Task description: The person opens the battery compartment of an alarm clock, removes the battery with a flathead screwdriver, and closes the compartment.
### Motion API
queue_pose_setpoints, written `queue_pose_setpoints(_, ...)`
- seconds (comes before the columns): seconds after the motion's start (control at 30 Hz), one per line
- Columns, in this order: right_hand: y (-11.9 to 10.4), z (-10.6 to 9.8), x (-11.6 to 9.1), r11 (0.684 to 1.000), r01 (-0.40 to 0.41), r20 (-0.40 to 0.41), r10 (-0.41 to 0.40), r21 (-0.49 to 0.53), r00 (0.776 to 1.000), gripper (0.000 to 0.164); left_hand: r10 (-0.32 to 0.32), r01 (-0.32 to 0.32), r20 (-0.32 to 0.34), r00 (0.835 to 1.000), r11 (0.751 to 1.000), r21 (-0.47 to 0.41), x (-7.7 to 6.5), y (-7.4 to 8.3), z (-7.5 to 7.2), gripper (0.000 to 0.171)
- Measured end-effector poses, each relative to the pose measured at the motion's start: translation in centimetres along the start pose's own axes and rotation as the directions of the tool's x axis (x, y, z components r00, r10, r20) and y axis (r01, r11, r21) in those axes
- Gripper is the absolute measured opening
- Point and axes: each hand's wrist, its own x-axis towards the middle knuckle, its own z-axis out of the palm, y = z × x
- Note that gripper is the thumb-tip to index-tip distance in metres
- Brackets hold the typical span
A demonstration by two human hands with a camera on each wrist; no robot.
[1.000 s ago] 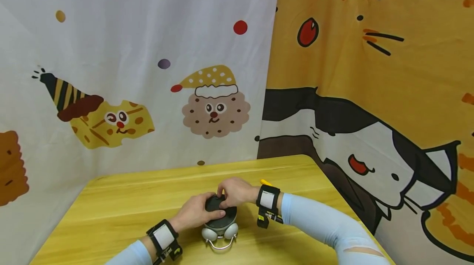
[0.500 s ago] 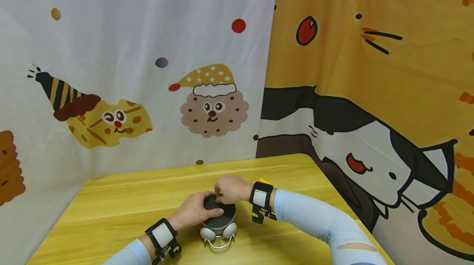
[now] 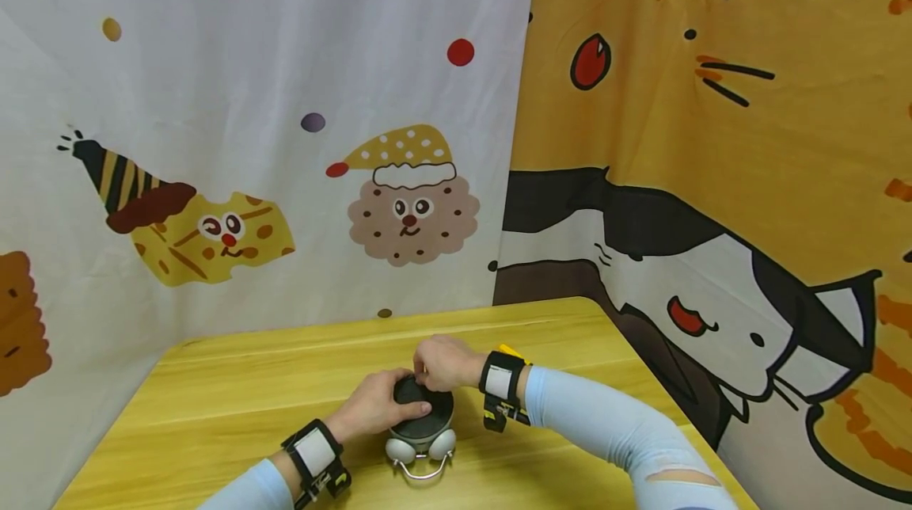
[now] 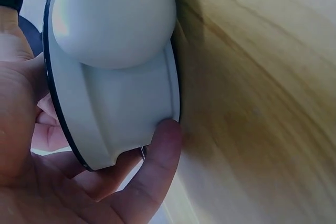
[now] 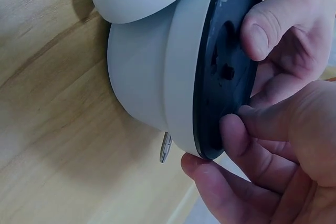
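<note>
A white twin-bell alarm clock (image 3: 430,424) lies on the table with its black back up. Its two bells and wire handle point toward me. My left hand (image 3: 370,405) grips it from the left, thumb laid over the black back. In the left wrist view, a fingertip (image 4: 167,132) presses the side of the white body. My right hand (image 3: 445,362) is at the clock's far edge. In the right wrist view, its thumb and index finger come together at the black back plate (image 5: 231,72) near the rim, while another finger touches the rim from outside.
The clock rests on a yellow wood-grain table (image 3: 256,391). One short metal leg (image 5: 166,148) sticks out of its body. Part of a yellow object (image 3: 511,351) shows behind my right wrist. Cartoon-printed curtains (image 3: 235,58) hang beyond the table's edges.
My right hand has shifted slightly left and away from me, its thumb drawing in toward the clock's far edge. My left hand and the clock stay nearly in place.
</note>
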Motion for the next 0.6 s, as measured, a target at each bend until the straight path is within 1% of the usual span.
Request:
queue_pose_setpoints(0.2, 0.23, 0.25, 0.23, 1.000, -0.007, -0.011, 0.007, 0.015, 1.000, 0.006, 0.002, -0.002, 0.001, 1.000, 1.000, 0.005, -0.02, 0.15, 0.01, 0.057)
queue_pose_setpoints(0.37, 0.18, 0.29, 0.41, 1.000, -0.022, -0.001, 0.022, 0.010, 1.000, 0.006, 0.002, -0.002, 0.003, 1.000, 1.000, 0.001, -0.19, 0.28, -0.06, 0.057)
queue_pose_setpoints(0.6, 0.13, 0.29, 0.46, 0.998, -0.045, 0.009, 0.045, 0.032, 0.999, 0.007, 0.013, -0.013, 0.003, 1.000, 1.000, 0.003, -0.27, 0.28, -0.11, 0.056)
